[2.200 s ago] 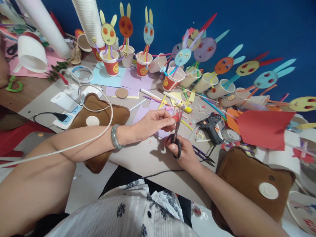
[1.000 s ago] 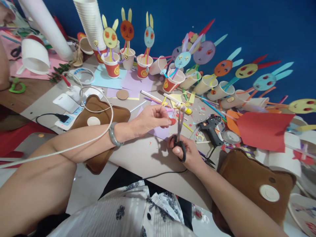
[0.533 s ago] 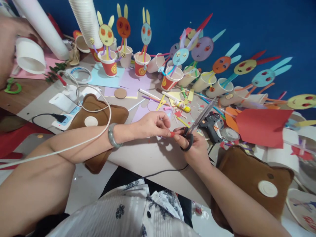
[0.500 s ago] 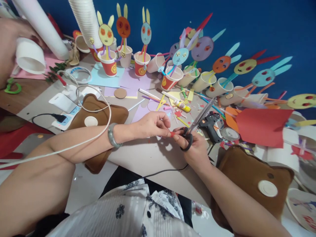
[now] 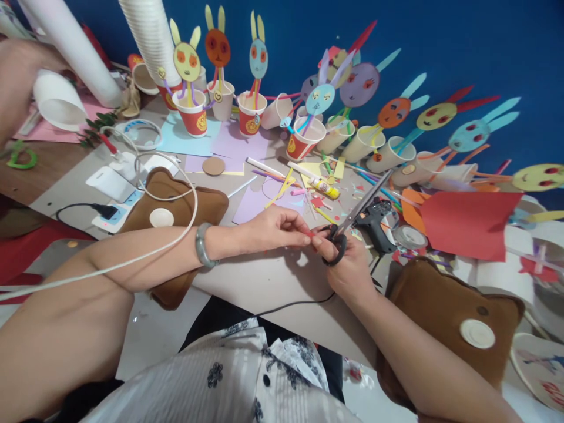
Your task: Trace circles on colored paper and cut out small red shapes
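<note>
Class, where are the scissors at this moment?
In the head view, right of centre, the scissors are in the right hand, blades slanting up and rightward beside the black glue gun.

No word or number can be read. Beyond the left hand (image 5: 282, 230), the gold emblems (image 5: 201, 124) on the red cups (image 5: 189, 117) are too small to make out. Ahead of the right hand (image 5: 350, 264), print on a yellow tube (image 5: 325, 188) is illegible; to its right, a disc (image 5: 538, 367) bears unclear red marks (image 5: 554, 395).
</note>
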Demonstrator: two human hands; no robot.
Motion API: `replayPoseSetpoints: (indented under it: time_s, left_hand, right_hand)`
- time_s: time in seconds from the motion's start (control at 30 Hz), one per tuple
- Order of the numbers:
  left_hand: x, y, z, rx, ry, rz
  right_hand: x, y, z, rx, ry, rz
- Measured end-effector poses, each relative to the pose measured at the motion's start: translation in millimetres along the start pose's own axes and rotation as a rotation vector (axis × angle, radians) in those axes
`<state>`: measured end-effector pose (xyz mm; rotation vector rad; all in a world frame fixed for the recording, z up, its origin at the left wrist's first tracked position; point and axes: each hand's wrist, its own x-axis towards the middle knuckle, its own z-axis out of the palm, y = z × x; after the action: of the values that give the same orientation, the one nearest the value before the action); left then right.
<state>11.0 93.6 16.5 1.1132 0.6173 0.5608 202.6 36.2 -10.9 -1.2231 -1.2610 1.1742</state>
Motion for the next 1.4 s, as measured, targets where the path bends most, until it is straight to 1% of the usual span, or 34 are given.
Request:
replayPoseSetpoints:
  time_s: [0.1,0.2,0.27,0.33,0.43,0.5,0.7,0.8,1.03,1.4]
  left_hand:
    - [-1,0,0.6,0.01,0.016,0.022]
    - [-2,2,1.8,0.043,0.028,0.032]
    - [-3,4,2.1,0.062,0.066,0.04]
    - [-3,7,1.5,0.059,0.122,0.041]
    - [-2,11,-1.3,0.022,0.191,0.041]
    - [-2,14,-3.3,0.002,0.211,0.054]
    - [-3,18,-5.5,-0.027,0.213,0.106]
    - [-3,17,-6.4,-0.035,0.205,0.127]
    - [-3,13,-6.2,-0.09,0.207,0.126]
    - [-3,12,-3.8,-0.181,0.2,0.081]
  right_hand:
    - [0,1,1,0.013,-0.028,-0.007]
    - [-1,0,1,-0.011,-0.012,-0.027]
    - [-1,-3,2,-0.05,0.005,-0.047]
    - [-1,-8,2,-0.105,-0.006,-0.062]
    - [0,-17,4,-0.184,-0.099,-0.062]
    - [0,-19,5,-0.216,-0.169,-0.054]
    - [-1,-17,6,-0.275,-0.316,-0.033]
    - [-1,-16,6,-0.272,-0.357,0.0]
    - [-3,-14,6,-0.298,-0.385,0.029]
    - [-3,-15,9,-0.278,-0.376,0.031]
